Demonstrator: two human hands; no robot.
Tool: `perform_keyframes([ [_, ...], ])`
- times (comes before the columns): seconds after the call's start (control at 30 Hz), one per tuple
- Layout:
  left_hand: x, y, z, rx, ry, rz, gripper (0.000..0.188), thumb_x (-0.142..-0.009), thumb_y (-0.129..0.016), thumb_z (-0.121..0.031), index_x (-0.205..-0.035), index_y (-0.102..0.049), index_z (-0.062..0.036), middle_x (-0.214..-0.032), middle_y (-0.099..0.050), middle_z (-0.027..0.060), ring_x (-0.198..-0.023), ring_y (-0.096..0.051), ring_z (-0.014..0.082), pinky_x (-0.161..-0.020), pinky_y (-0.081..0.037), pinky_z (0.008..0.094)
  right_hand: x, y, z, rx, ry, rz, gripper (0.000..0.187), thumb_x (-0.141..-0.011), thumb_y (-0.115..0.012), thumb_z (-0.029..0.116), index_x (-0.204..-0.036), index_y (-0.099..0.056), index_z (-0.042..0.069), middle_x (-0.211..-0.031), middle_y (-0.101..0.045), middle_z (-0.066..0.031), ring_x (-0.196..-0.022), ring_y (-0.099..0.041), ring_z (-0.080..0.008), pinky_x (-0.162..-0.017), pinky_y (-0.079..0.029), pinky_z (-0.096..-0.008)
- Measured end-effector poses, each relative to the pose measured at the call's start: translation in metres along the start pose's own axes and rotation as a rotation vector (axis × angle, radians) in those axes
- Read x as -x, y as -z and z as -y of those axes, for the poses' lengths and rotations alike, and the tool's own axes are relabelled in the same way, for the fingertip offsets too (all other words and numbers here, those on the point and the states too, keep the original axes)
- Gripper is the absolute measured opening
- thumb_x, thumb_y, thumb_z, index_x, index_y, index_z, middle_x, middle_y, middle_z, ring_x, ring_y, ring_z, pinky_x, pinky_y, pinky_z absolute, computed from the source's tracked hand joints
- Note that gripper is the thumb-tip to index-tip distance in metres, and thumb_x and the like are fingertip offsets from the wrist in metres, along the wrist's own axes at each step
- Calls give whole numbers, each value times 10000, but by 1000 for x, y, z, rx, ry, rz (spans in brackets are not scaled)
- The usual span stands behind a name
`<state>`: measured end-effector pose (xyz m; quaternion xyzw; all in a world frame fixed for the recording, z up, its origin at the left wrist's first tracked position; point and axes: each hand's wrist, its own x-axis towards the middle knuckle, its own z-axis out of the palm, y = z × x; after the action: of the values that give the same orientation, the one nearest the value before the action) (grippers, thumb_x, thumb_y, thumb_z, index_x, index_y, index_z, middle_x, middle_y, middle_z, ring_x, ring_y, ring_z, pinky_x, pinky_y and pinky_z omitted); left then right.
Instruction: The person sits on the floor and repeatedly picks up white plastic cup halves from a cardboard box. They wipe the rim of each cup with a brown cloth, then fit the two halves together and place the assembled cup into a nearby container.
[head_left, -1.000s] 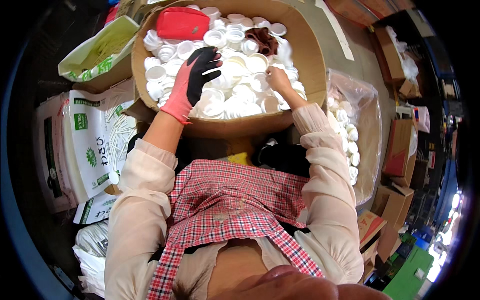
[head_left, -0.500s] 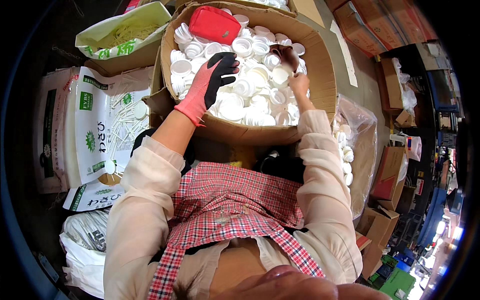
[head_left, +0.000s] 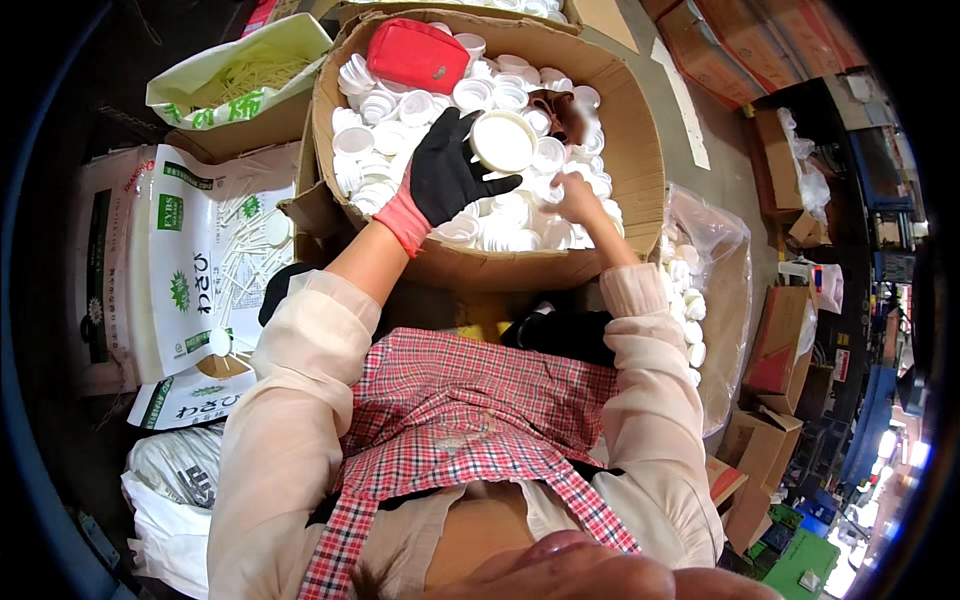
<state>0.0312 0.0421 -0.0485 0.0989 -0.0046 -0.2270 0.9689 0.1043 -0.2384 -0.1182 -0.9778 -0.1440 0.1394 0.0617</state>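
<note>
My left hand (head_left: 448, 172), in a black and pink work glove, holds a round white plastic lid (head_left: 503, 141) over the cardboard box (head_left: 480, 268). The lid rests against its fingers, with the thumb stretched out below. To the right is my bare right hand (head_left: 578, 198), its fingers pinched low over the heap of white lids (head_left: 458, 230). Whatever is between those fingertips, if anything, blends in with the white pile. A red pouch (head_left: 418, 54) lies on the heap at the far side, and a dark brown item (head_left: 562, 112) sits beyond my right hand.
Left of the box, thin white sticks (head_left: 245, 262) lie on printed white sacks (head_left: 180, 240). Behind them stands an open bag of pale strips (head_left: 245, 75). A plastic-lined carton (head_left: 725, 300) with more white pieces is at the right, near several cardboard boxes (head_left: 780, 350).
A white lid now shows in my left hand, which has turned and moved slightly right. My right hand has come down and a little left, nearer to me.
</note>
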Motion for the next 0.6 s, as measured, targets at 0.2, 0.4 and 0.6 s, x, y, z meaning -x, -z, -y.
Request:
perform_keyframes([
  [0.2, -10, 26, -1, 41, -63, 47, 433, -972, -450, -371, -1283, -500, -74, -1284, -553, 135, -1217, -495, 299, -1006, -377, 583, 3, 20, 0, -350, 397, -365, 211, -744, -703, 113, -810, -546, -12, -803, -585, -173, -772, -563, -339, -703, -459, -425],
  [0.4, -8, 0, -3, 12, -12, 48, 404, -974, -458, -305, -1287, -497, -54, -1304, -541, 149, -1237, -475, 334, -1012, -386, 580, 77, 113, 33, -1541, 489, -180, 358, -897, -567, 26, -1247, -512, 79, -1028, -614, -64, -934, -588, -160, -798, -486, -309],
  [0.6, 6, -38, 22, -217, 12, 32, 425, -962, -517, -249, -1321, -454, -30, -1305, -523, 149, -1200, -514, 294, -966, -470, 537, 74, 99, 66, -1772, 332, -41, 304, -964, -556, 184, -1253, -523, 97, -1115, -598, -57, -997, -568, -142, -842, -491, -285],
])
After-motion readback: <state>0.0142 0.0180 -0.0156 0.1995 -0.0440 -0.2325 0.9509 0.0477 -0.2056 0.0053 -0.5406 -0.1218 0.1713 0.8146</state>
